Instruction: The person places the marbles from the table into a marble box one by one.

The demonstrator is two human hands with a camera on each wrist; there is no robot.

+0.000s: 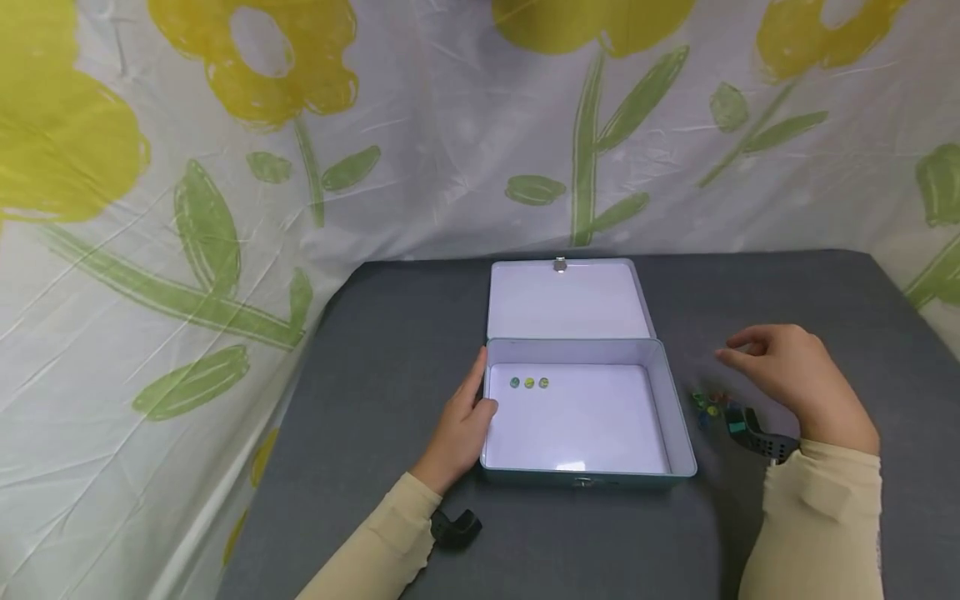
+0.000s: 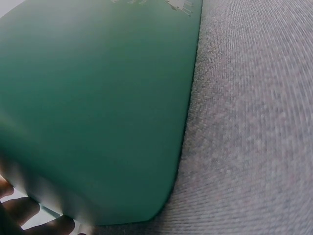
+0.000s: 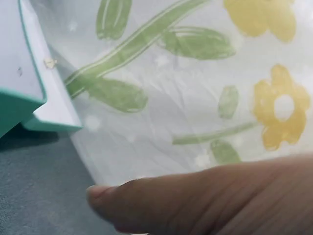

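Observation:
A shallow green metal box (image 1: pixel 678 408) with a white inside stands with its hinged lid (image 1: pixel 566 300) laid back. Three small round glassy marbles (image 1: pixel 529 383) lie in a row near its back left corner. My left hand (image 1: pixel 459 425) grips the box's left side, thumb over the rim; in the left wrist view its fingertips (image 2: pixel 56 226) touch the green wall. To the right of the box my right hand (image 1: pixel 798 375) hovers with bent fingers, thumb near the index finger. Whether anything is between them is hidden. Several coloured marbles (image 1: pixel 712 408) lie in a pile below it.
Dark grey cloth (image 1: pixel 405 333) covers the table. Behind it hangs a pale curtain (image 1: pixel 442 150) with yellow flowers, which also falls along the left edge. A metal clasp (image 1: pixel 560 265) sits on the lid's far edge. Black straps (image 1: pixel 765 442) are on both wrists.

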